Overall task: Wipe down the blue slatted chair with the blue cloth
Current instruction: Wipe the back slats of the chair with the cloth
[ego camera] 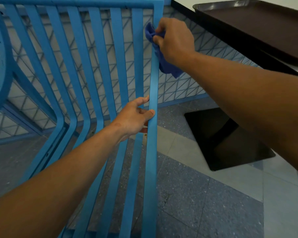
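The blue slatted chair (pixel 100 66) fills the left and middle of the head view, its slats running from the top rail down toward me. My right hand (pixel 174 40) grips a bunched dark blue cloth (pixel 163 64) against the upper part of the rightmost slat, just below the top corner. Lower down, my left hand (pixel 136 115) holds that same rightmost slat, thumb over its front and fingers curled behind it. A tail of the cloth hangs below my right hand.
A dark brown tray (pixel 258 24) lies on a white table with a black edge at the upper right. The table's black square base (pixel 227 140) stands on the grey speckled floor. A blue lattice panel (pixel 187 83) runs behind the chair.
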`<state>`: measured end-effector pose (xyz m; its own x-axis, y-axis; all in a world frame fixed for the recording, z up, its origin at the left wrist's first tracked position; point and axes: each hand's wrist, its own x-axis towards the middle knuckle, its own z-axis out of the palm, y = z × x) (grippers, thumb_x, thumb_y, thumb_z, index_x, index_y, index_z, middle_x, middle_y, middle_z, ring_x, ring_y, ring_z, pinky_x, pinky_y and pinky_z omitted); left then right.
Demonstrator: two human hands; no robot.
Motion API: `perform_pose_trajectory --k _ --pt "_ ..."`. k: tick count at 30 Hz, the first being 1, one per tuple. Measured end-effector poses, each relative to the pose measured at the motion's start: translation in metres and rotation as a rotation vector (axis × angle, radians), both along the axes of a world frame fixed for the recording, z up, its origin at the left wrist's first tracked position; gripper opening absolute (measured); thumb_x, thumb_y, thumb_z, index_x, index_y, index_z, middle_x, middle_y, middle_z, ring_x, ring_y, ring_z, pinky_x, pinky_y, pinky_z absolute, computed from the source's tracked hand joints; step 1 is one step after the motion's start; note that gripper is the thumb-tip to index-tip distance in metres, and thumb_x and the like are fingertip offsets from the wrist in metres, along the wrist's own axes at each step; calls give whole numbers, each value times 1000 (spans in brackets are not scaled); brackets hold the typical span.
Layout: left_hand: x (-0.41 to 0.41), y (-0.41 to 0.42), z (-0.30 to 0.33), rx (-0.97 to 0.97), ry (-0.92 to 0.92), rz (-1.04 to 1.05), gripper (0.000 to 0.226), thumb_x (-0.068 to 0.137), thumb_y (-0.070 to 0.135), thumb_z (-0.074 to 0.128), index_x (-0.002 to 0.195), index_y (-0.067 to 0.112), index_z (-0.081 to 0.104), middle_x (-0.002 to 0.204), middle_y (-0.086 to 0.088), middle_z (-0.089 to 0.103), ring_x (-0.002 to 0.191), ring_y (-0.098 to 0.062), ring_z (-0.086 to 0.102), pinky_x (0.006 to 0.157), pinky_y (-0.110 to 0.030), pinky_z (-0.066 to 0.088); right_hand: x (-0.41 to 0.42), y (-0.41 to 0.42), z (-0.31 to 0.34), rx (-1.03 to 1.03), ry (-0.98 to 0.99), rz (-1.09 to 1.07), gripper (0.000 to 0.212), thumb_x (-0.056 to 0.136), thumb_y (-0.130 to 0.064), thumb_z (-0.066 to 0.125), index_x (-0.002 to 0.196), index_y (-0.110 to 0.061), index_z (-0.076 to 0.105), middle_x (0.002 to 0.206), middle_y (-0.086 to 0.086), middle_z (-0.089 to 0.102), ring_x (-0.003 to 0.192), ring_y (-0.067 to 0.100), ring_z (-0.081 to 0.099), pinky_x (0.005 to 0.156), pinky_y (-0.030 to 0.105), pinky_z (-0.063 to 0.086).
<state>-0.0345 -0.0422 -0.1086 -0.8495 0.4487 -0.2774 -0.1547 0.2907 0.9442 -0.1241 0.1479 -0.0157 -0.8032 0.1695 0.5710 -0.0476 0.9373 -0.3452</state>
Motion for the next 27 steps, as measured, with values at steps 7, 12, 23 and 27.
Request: perform_pose_trajectory --k 7,12,23,27 --pt "13 2 1 -37 39 106 40 100 20 63 140 17 54 93 -7 75 77 -16 76 61 -27 61 31 -10 -40 -30 -120 49 16 94 -35 63 98 -20 68 104 1 65 94 20 61 71 32 42" --pt "49 -4 -3 -162 282 118 21 99 23 65 97 43 59 92 16 67 73 3 69 62 -16 57 76 -20 -77 -113 -198 131 16 94 -37 64 93 -21 68 89 -4 61 87 19 60 66 32 41" --pt "128 -35 -6 -366 357 155 53 91 34 73 139 19 59 97 24 65 81 1 69 70 -20 57 171 -41 -107 -401 -369 302 11 92 -33 69 91 -22 71 88 -8 72 85 8 66 76 38 55" --pt "150 -44 -12 -363 343 169 54 89 38 73 138 20 60 129 14 64 92 6 66 73 -22 58 181 -44 -107 -461 -384 320 11 91 -32 71 91 -21 73 88 -8 73 84 5 66 76 35 54"
